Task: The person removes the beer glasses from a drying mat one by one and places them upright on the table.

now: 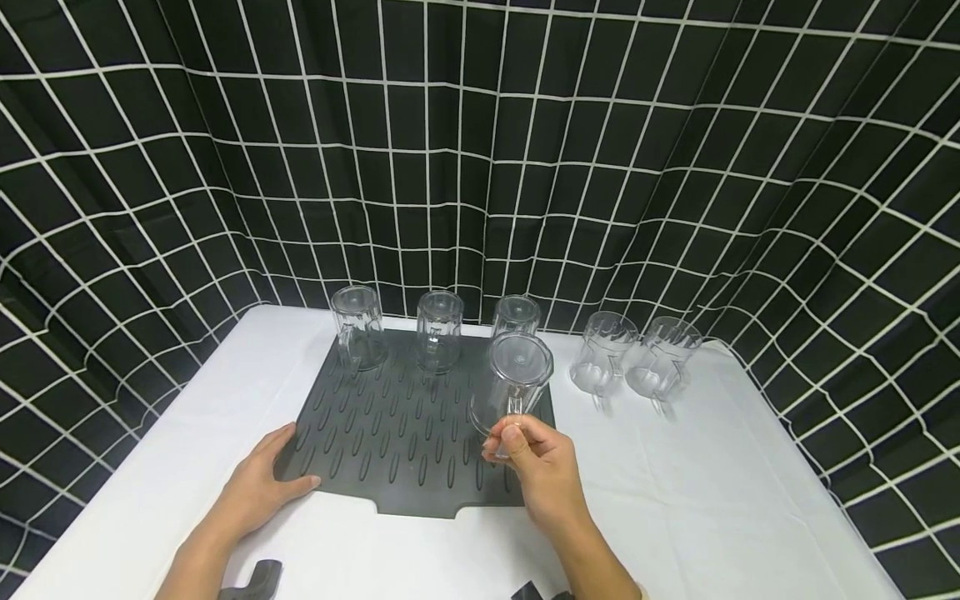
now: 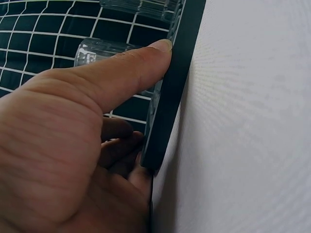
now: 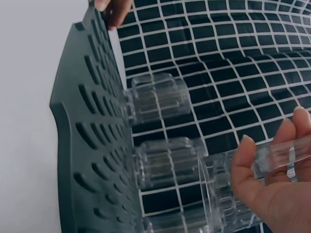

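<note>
My right hand (image 1: 536,467) grips the handle of a clear glass mug (image 1: 517,367), which is upside down and tilted over the right part of the grey ribbed drying mat (image 1: 397,433). In the right wrist view, the fingers curl round that mug's handle. My left hand (image 1: 258,483) rests at the mat's front left corner, its thumb (image 2: 146,60) on the edge and its other fingers along the side. Three more glass mugs stand upside down along the mat's back edge: a left mug (image 1: 358,329), a middle mug (image 1: 439,333) and a right mug (image 1: 516,312), partly hidden by the held one.
Right of the mat, two upright glass mugs, one nearer (image 1: 603,354) and one farther right (image 1: 663,358), stand on the white tablecloth (image 1: 675,500). A black curtain (image 1: 465,167) with white grid lines surrounds the table. A dark grey object (image 1: 258,579) lies at the front left.
</note>
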`<state>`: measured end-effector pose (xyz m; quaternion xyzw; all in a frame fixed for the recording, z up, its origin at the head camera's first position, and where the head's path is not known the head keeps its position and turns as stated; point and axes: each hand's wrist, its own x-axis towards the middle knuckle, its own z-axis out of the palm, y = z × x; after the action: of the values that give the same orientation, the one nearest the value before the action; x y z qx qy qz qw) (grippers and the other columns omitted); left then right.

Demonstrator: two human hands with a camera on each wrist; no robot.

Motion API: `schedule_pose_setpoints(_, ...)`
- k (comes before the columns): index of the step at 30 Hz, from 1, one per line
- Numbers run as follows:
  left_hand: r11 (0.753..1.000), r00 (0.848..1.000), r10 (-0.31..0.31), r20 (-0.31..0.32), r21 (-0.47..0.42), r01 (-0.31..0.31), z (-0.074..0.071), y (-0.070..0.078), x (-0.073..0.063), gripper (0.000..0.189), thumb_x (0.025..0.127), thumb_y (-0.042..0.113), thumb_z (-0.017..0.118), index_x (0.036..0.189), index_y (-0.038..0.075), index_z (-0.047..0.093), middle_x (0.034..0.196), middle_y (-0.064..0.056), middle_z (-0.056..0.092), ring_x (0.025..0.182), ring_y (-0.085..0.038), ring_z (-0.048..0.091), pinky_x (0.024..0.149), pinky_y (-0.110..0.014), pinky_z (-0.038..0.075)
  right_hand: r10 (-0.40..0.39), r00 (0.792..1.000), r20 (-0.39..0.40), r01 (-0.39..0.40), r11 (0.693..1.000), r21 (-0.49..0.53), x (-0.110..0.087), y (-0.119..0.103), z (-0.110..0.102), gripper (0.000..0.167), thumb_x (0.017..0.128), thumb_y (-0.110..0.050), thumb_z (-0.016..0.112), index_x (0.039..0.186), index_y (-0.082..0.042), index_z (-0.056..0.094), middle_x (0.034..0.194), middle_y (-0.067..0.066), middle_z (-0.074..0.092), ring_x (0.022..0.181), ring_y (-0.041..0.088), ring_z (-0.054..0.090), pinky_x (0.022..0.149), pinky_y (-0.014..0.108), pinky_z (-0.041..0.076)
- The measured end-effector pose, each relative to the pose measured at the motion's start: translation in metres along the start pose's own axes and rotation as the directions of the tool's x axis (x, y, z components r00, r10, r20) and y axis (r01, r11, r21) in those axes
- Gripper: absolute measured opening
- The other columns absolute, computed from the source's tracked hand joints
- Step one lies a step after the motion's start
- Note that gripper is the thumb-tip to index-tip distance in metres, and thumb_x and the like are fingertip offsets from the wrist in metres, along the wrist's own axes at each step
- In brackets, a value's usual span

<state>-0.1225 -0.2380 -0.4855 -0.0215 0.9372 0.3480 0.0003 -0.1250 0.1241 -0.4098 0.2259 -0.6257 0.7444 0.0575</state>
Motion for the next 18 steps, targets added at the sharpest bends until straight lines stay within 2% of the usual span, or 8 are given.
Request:
schedule_pose_setpoints(8,1.000,1.000,0.019,0.003,0.012,-0.019,-0.002,0.001,0.000,0.100,0.075,0.041,0.079,0.145,-0.010,0.029,0.149,-0.031,0.026,0.134,-0.052,0.024,0.104,-0.068,0.022,-0.106,0.990,-0.091,0.097,0.990,-0.100,-0.002,-0.006,-0.013,0.014,0.095,0.005,0.055,0.095,0.017,0.063,0.078,0.009,0.068,0.072,0.020,0.064,0.066,0.027,0.057)
schedule_pose_setpoints(14,0.999,0.999,0.034,-0.005,0.024,-0.034,-0.002,0.003,0.000,0.097,0.076,0.037,0.080,0.144,-0.012,0.031,0.147,-0.032,0.027,0.133,-0.053,0.025,0.103,-0.068,0.023,-0.095,0.976,-0.197,0.067,0.987,-0.147,-0.003,-0.008,-0.024,0.012,0.090,0.005,0.063,0.094,0.016,0.067,0.076,0.009,0.070,0.071,0.015,0.065,0.066,0.024,0.056)
schedule_pose_setpoints(18,0.999,0.999,0.038,-0.004,0.030,-0.038,-0.002,0.004,0.001,0.096,0.075,0.036,0.080,0.143,-0.012,0.031,0.147,-0.032,0.028,0.132,-0.053,0.025,0.103,-0.068,0.023,-0.087,0.968,-0.237,0.045,0.983,-0.177,-0.004,-0.010,-0.029,0.012,0.087,0.006,0.066,0.093,0.016,0.066,0.079,0.012,0.071,0.075,0.016,0.067,0.068,0.025,0.056)
